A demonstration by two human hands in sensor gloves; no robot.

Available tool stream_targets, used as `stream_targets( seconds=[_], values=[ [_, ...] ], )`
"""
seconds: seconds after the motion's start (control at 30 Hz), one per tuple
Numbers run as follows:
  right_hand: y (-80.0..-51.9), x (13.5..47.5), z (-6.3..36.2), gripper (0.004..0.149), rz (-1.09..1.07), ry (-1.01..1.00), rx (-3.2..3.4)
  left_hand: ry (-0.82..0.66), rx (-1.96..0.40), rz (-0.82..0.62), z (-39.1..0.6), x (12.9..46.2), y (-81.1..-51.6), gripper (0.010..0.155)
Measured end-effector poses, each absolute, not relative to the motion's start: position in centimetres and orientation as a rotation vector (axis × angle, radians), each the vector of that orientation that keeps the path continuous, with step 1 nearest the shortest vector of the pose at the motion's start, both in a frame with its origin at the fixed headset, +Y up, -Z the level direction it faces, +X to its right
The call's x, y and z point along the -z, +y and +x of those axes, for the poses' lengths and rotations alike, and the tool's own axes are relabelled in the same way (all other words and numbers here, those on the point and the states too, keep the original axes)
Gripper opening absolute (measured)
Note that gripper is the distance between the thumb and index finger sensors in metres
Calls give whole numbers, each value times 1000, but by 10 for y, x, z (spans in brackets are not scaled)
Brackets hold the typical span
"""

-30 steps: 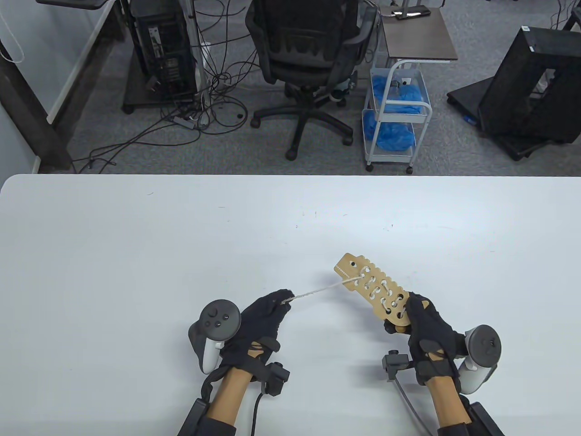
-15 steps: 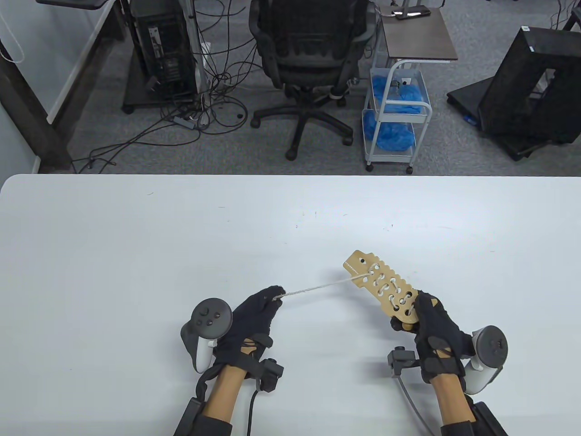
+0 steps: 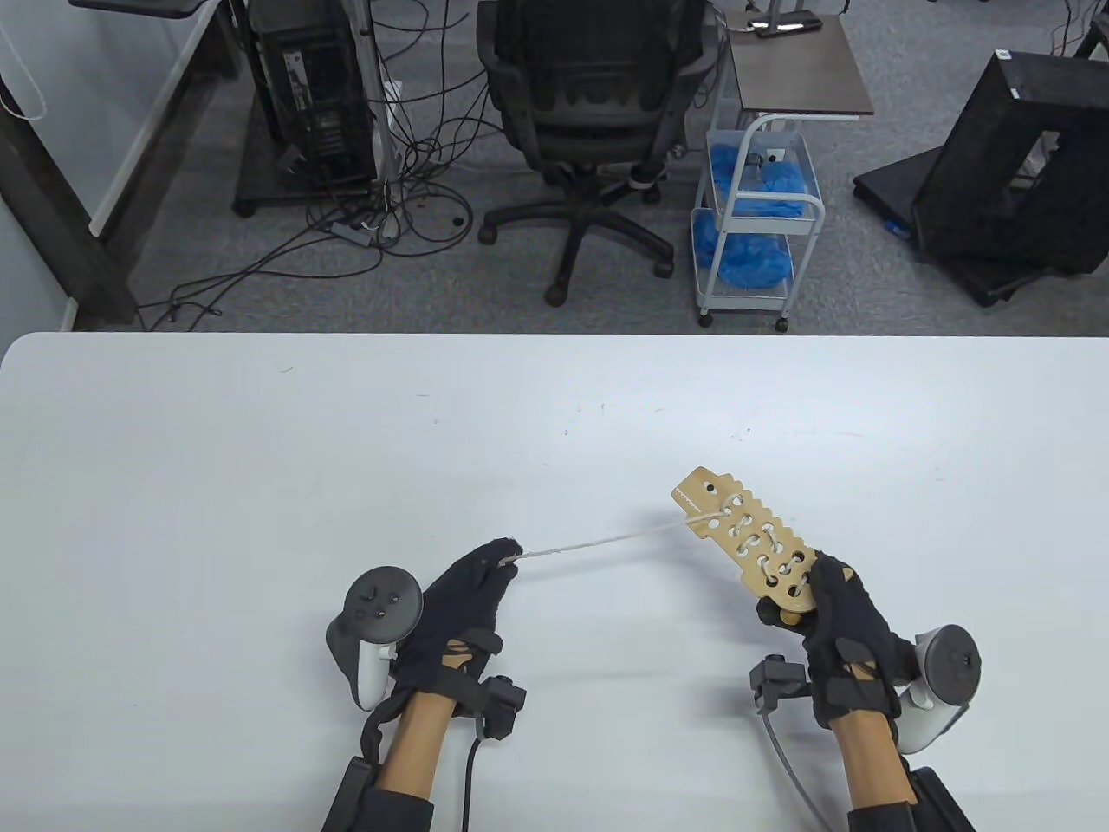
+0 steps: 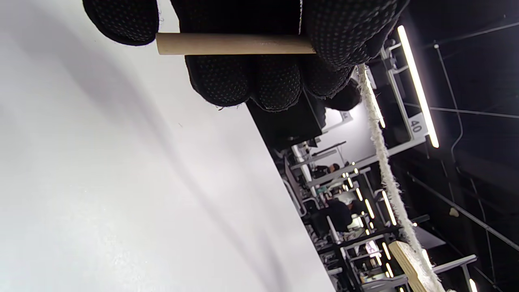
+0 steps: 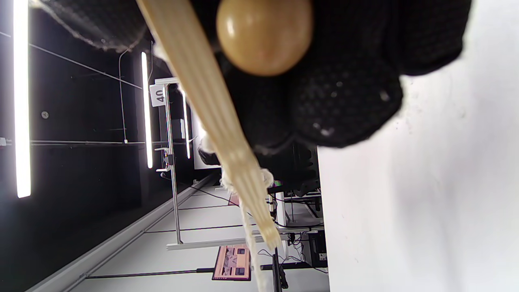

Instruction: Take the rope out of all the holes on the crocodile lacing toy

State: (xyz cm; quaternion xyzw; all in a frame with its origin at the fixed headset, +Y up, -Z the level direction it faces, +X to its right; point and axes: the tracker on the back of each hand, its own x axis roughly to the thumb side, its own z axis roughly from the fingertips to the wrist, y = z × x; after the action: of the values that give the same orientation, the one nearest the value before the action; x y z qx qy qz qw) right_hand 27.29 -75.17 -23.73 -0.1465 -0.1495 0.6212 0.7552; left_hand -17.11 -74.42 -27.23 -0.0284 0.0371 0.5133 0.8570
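The wooden crocodile lacing toy (image 3: pixel 752 542) is held above the table, snout pointing up-left, with white rope laced through several of its holes. My right hand (image 3: pixel 836 628) grips its tail end; the right wrist view shows the board edge-on (image 5: pixel 211 109) and a wooden bead (image 5: pixel 264 32) against the gloved fingers. The free rope (image 3: pixel 598 542) runs taut from the snout-end hole leftward to my left hand (image 3: pixel 468 598). That hand pinches the rope's wooden needle (image 4: pixel 235 44), with the rope (image 4: pixel 385 170) trailing away from the fingers.
The white table (image 3: pixel 260 485) spreads wide around both hands. Beyond its far edge stand an office chair (image 3: pixel 589 113), a small cart (image 3: pixel 754 217) with blue items, a computer tower (image 3: pixel 312 87) with cables, and a black frame (image 3: pixel 1014 165).
My left hand has drawn the rope farther left, lengthening the free stretch. My right hand has carried the toy slightly right and up.
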Motion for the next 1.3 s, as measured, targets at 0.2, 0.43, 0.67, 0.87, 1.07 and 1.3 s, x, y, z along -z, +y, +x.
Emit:
stream_targets(
  seconds=[0.2, 0.43, 0.67, 0.87, 1.07, 1.3],
  values=[
    [-753, 237, 277, 52, -338, -327, -1296, 96, -1083, -54, -176, 273, -745, 47],
    [-754, 237, 280, 52, -345, -326, -1252, 118, -1095, -28, -182, 273, -744, 48],
    [-754, 237, 281, 53, -326, -325, -1177, 150, -1108, -7, -191, 273, -744, 48],
    [-756, 237, 282, 52, -315, -319, -1132, 183, -1106, 5, -197, 273, -746, 49],
    [-755, 238, 280, 52, -298, -320, -1144, 201, -1092, 30, -201, 272, -744, 48],
    [-756, 237, 279, 52, -304, -316, -1160, 204, -1073, 34, -201, 273, -745, 48]
  ],
)
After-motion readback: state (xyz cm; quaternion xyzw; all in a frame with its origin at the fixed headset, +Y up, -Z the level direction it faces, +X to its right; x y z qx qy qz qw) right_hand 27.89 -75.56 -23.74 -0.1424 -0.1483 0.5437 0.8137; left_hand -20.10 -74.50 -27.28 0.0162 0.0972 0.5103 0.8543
